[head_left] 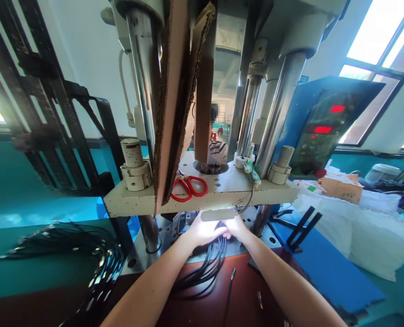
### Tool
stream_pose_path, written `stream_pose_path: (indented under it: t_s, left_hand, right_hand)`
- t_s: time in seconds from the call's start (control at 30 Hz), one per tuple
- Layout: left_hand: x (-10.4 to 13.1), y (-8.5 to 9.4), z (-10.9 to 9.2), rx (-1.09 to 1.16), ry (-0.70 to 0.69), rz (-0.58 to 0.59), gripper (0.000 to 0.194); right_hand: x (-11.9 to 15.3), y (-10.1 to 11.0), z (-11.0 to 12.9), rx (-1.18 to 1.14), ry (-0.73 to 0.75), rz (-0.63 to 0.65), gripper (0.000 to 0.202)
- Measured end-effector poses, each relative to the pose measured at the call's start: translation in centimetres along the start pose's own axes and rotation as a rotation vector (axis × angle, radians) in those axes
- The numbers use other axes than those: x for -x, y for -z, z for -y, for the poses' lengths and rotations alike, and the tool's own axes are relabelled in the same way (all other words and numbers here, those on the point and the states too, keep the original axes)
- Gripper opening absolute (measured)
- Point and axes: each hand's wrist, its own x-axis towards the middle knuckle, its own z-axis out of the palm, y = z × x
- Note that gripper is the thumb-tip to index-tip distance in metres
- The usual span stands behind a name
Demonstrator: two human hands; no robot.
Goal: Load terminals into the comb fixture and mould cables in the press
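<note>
My left hand (202,230) and my right hand (235,226) meet under the front edge of the cream press plate (202,203), beneath a bright lamp (219,215). Black cables (210,261) run from between the hands down to the dark red table (246,290). Both hands are bent round the upper ends of the cables, and the fingertips are partly hidden by the lamp and by glare. One loose cable (232,279) with a metal tip lies on the table, below the hands.
Red-handled scissors (189,188) and upright cardboard (174,100) are on the press plate. A cable bundle (103,263) lies at the left. Steel columns (150,231) flank the hands. At the right are a blue board (338,263) and white sacks (375,236). Someone (217,150) is behind the press.
</note>
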Motion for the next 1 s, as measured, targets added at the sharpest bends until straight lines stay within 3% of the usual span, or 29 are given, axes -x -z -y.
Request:
stream_pose_path:
  t_s: [0.13,0.3,0.6,0.77,1.0]
  left_hand:
    - [0.3,-0.3,0.6,-0.041,0.008,-0.014,0.031]
    - [0.6,-0.9,1.0,-0.112,0.054,-0.020,0.045]
    - [0.5,-1.3,0.9,-0.113,0.093,-0.037,0.047]
    - [0.4,-1.6,0.7,-0.150,0.121,-0.052,0.043]
    - [-0.1,-1.8,0.4,-0.169,0.180,-0.042,0.041]
  right_hand:
    - [-0.7,0.9,0.5,0.113,0.010,-0.040,0.023]
    - [-1.3,2.1,0.5,0.283,0.158,-0.132,0.022]
    - [-2.0,1.8,0.1,0.504,0.367,-0.093,0.029]
    - [-1.8,2.8,0.3,0.552,0.398,-0.081,0.028]
    - [-0.9,3.7,-1.6,0.610,0.349,-0.078,0.039]
